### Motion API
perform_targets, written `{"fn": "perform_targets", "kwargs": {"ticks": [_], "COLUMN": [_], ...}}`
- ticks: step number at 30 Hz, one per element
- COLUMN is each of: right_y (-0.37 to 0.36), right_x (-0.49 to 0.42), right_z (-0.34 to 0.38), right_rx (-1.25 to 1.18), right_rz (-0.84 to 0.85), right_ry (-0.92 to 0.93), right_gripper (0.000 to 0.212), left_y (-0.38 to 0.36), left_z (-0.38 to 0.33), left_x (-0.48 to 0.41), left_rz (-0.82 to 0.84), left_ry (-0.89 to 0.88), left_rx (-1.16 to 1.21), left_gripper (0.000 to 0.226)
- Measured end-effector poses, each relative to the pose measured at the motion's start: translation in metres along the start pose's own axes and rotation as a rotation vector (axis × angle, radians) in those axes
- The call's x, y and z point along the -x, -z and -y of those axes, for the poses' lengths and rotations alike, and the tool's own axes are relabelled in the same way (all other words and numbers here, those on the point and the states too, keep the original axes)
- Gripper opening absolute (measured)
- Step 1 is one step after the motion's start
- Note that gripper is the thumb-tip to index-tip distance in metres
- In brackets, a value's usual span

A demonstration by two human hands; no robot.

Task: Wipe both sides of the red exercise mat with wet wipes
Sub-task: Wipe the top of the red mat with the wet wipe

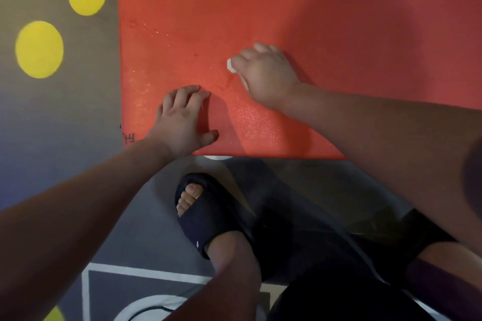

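The red exercise mat [326,15] lies flat on the floor and fills the upper right of the head view. My right hand [263,74] presses a small white wet wipe [230,65] onto the mat, near its middle; only a corner of the wipe shows past my fingers. My left hand [182,120] rests palm down on the mat near its front edge, fingers spread, holding nothing. A damp sheen shows on the mat between and below my hands.
Grey floor matting [65,117] with yellow dots [39,49] borders the red mat on the left. My foot in a black slide sandal [206,214] stands just in front of the mat's near edge. White painted lines [135,271] mark the floor at the bottom.
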State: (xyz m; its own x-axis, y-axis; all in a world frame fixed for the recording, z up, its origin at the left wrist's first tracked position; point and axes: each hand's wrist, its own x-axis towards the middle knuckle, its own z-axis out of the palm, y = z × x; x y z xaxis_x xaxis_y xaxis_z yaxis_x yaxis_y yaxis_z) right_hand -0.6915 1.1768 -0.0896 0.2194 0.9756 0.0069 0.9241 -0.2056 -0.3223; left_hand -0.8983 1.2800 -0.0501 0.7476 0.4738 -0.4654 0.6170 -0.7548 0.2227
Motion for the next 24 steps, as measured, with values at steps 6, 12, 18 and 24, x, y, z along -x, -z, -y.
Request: {"fn": "perform_targets", "kwargs": {"ticks": [6,12,18,24], "right_y": [-0.003,0.005,-0.019,-0.007], "right_x": [0.087,0.028,0.090,0.117], "right_z": [0.013,-0.010,0.038,0.010], "right_rx": [-0.035,0.036,-0.119,-0.044], "right_rz": [0.149,0.026,0.052,0.165], "right_ry": [0.545,0.054,0.236,0.411], "right_gripper": [0.021,0.025,0.029,0.027], "left_y": [0.000,0.003,0.003,0.002], "left_z": [0.003,0.001,-0.003,-0.018], "left_x": [-0.002,0.000,-0.001,-0.001], "left_rz": [0.030,0.055,0.076,0.106], "left_ry": [0.007,0.015,0.038,0.090], "left_rx": [0.000,0.010,0.005,0.005], "left_gripper": [0.095,0.095,0.097,0.097]}}
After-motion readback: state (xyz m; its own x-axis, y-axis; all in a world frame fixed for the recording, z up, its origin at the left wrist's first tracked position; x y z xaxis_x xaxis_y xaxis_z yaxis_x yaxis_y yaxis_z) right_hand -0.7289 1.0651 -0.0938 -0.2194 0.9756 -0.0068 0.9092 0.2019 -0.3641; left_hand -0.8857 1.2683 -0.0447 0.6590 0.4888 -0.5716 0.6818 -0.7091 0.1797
